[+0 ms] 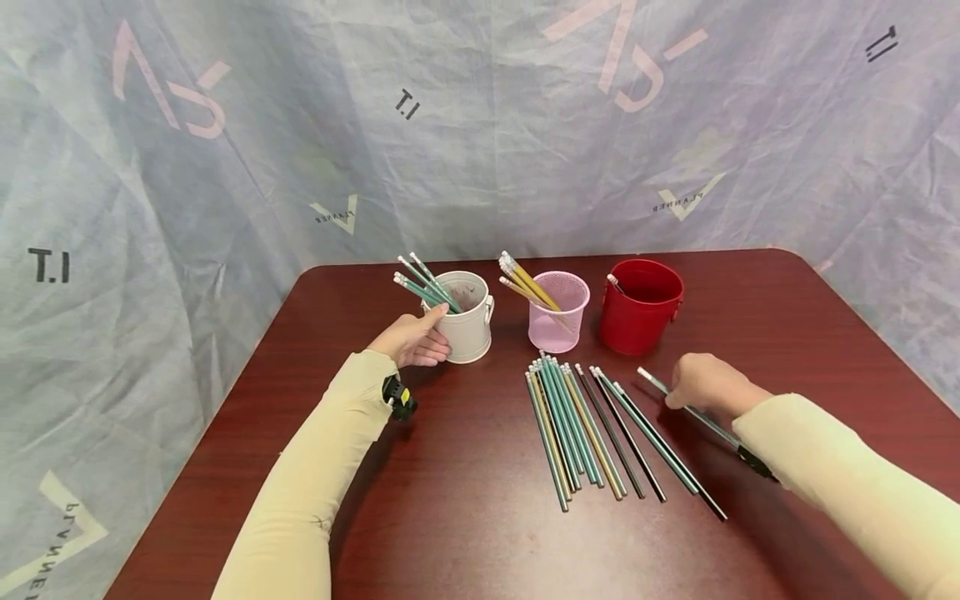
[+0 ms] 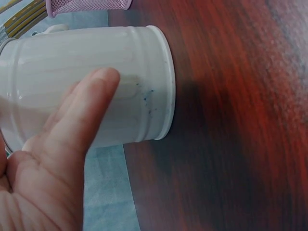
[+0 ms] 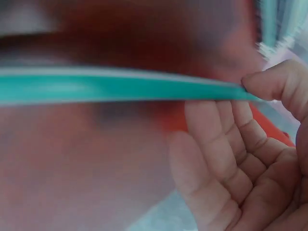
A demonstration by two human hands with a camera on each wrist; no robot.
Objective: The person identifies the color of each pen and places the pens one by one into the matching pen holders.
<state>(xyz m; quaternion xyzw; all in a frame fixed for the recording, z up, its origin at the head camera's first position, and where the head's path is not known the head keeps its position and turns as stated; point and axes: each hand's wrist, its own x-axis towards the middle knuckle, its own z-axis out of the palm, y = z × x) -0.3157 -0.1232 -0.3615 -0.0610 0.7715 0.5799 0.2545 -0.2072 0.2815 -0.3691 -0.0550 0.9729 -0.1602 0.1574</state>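
My left hand (image 1: 420, 337) rests against the side of a white metal bucket (image 1: 471, 333), its thumb up by the rim. In the left wrist view its straight fingers (image 2: 86, 108) lie along the bucket's wall. Several green pencils (image 1: 427, 283) lean in this bucket, eraser ends up. At the right, my right hand (image 1: 708, 383) pinches a green pencil (image 3: 120, 86) between thumb and fingertips; its white eraser end points to the far left. The pencil slants over the table, just right of a spread row of green, yellow and black pencils (image 1: 573, 425).
A pink mesh cup (image 1: 555, 329) with several yellow pencils (image 1: 525, 279) stands right of the white bucket. Beyond it is a red bucket (image 1: 637, 321) with an eraser tip (image 1: 613, 280) showing at its rim. A grey printed cloth (image 1: 480, 150) hangs behind the dark wooden table (image 1: 435, 500).
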